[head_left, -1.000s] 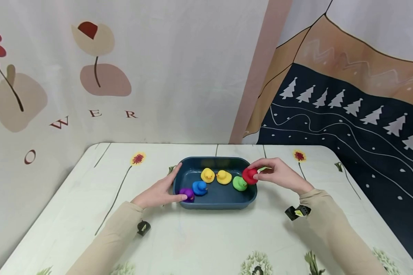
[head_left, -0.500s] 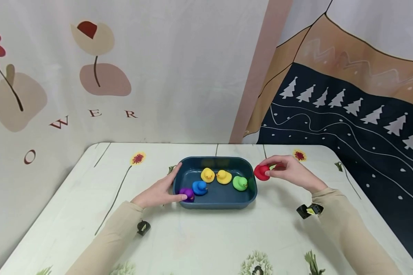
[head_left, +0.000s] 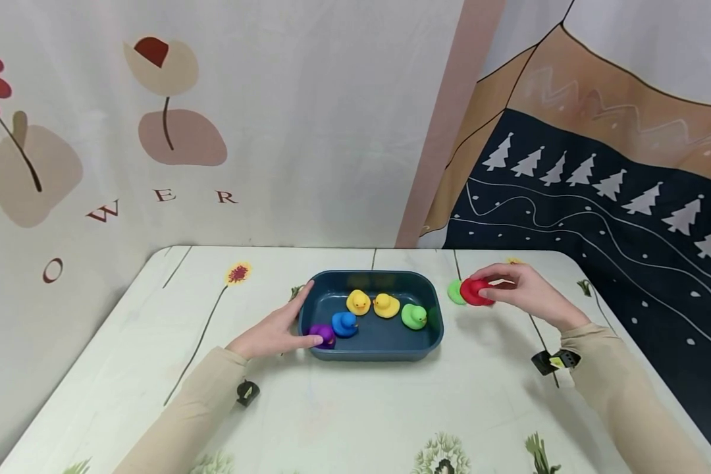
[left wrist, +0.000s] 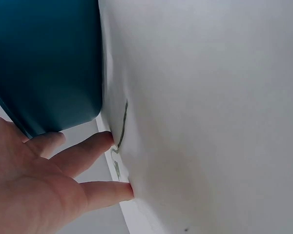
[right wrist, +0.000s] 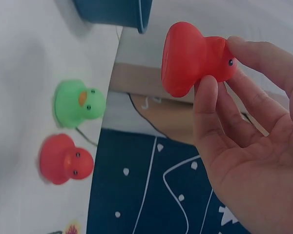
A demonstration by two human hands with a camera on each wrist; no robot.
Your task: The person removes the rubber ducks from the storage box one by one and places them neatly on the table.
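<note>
My right hand pinches a red rubber duck between thumb and fingers, in the air to the right of the dark blue bin. A green rubber duck and a second red rubber duck sit on the table below that hand. My left hand rests at the bin's left end, its fingers fairly straight and spread, fingertips down at the table in the left wrist view. Its thumb reaches over the rim and overlaps a purple duck inside.
Inside the bin also sit a blue duck, two yellow ducks, one of them a yellow duck at the back, and a green duck. A flower-printed cloth covers the table; printed curtains hang behind.
My right hand has carried the red duck from over the bin's right end to the right, away from the bin. The left hand and bin have stayed put.
</note>
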